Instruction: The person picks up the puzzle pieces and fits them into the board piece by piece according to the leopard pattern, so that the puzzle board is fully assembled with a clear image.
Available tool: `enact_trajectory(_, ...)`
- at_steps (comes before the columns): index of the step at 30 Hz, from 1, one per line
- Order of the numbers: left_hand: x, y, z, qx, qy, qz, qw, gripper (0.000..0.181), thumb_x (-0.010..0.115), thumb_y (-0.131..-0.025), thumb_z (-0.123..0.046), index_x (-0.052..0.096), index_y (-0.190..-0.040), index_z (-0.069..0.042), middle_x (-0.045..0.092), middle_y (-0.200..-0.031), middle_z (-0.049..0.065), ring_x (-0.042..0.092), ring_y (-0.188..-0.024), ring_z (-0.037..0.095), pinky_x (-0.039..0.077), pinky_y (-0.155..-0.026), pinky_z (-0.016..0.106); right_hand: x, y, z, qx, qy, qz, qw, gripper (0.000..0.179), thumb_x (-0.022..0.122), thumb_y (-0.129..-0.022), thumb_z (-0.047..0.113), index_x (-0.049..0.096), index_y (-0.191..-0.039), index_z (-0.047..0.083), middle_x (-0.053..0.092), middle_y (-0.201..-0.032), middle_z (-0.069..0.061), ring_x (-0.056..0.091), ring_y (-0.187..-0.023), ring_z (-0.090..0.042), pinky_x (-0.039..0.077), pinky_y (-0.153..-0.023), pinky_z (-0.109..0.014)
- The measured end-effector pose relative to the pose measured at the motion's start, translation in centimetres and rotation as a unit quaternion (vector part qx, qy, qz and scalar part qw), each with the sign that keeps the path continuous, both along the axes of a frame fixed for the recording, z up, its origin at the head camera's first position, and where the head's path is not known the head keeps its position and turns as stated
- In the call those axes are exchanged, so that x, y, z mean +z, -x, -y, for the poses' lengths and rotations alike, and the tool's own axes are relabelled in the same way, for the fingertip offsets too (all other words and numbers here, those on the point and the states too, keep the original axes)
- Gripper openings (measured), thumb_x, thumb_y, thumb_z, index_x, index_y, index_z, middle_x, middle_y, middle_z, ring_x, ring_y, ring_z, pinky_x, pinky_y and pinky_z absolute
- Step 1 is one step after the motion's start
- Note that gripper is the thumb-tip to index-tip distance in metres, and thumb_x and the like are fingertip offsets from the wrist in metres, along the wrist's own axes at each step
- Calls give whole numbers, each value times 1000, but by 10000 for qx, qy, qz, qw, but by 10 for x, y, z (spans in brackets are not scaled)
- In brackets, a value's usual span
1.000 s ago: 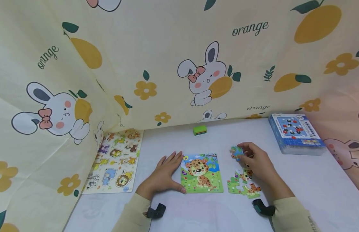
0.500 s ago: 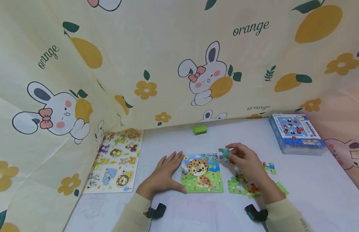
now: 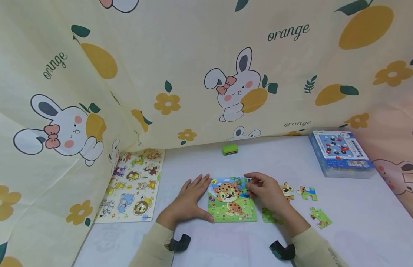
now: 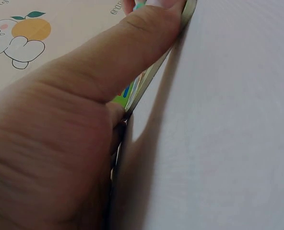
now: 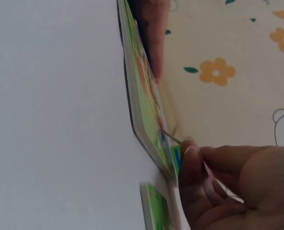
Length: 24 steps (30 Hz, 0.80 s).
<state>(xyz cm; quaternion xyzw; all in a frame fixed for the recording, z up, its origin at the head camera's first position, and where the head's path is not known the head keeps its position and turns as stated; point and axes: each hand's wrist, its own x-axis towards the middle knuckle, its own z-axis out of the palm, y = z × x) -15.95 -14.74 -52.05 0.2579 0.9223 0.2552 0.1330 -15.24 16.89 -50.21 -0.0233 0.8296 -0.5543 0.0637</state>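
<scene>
A leopard jigsaw board [image 3: 230,213] lies in the middle of the white table. My left hand [image 3: 190,203] rests at its left side with fingers spread straight; thumb and fingertips touch the edge. In the left wrist view the thumb [image 4: 132,45] runs along the board's rim. My right hand [image 3: 269,193] is over the upper right corner. Between thumb and index finger it pinches a puzzle piece [image 5: 172,138], seen edge-on and tilted in the right wrist view, one end right at the board's surface. The fingers hide most of that piece in the head view.
Several loose puzzle pieces lie right of the board, including a blue-edged one [image 3: 308,193] and a green one [image 3: 321,217]. A green block [image 3: 230,149] sits behind. A boxed set [image 3: 341,154] stands back right; an animal puzzle board [image 3: 134,187] lies left. Printed cloth [image 3: 193,48] hangs behind.
My right hand has carried the puzzle piece leftward from above the loose pieces to the board's upper right corner, uncovering several loose pieces. My left hand has stayed in place.
</scene>
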Motion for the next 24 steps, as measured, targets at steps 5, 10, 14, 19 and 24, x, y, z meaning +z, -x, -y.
enact_trajectory(5, 2, 0, -1, -5, -53, 11, 10000, 142, 95, -65, -72, 25, -175, -15, 12, -181, -5, 1, -166, 20, -6, -131, 50, -2, 3, 7, -93, 7, 130, 9999, 38, 69, -106, 4, 67, -143, -3, 68, -109, -13, 73, -85, -21, 64, -75, -27)
enact_trajectory(10, 4, 0, -1, 19, -47, 2, 10000, 142, 96, -65, -72, 25, -175, -14, 13, -181, -4, 2, -166, 21, -6, -131, 50, 1, 2, 8, -132, -254, 58, 9996, 41, 70, -107, 12, 65, -144, -4, 69, -111, -12, 72, -84, -20, 63, -76, -30)
enact_trajectory(14, 4, 0, -1, 20, -43, -10, 10000, 143, 96, -65, -72, 25, -175, -14, 13, -181, -4, 2, -166, 21, -6, -131, 50, 3, 0, 6, -217, -731, -122, 9970, 38, 69, -109, 22, 69, -140, 1, 71, -111, -9, 71, -89, -21, 60, -77, -32)
enact_trajectory(19, 1, 1, 0, 15, -57, -36, 10000, 143, 95, -65, -73, 25, -175, -14, 13, -181, -5, 2, -166, 20, -6, -131, 50, 6, -1, 2, -175, -773, -266, 9965, 39, 68, -111, 30, 70, -140, 5, 71, -116, -8, 67, -100, -24, 59, -80, -34)
enact_trajectory(24, -2, 1, 0, 8, -60, -44, 10000, 143, 94, -65, -74, 25, -175, -15, 12, -180, -6, 1, -166, 19, -6, -131, 50, 10, -4, -6, -6, -188, -203, 9996, 48, 64, -112, 40, 65, -146, 6, 71, -122, -11, 68, -104, -27, 60, -85, -36)
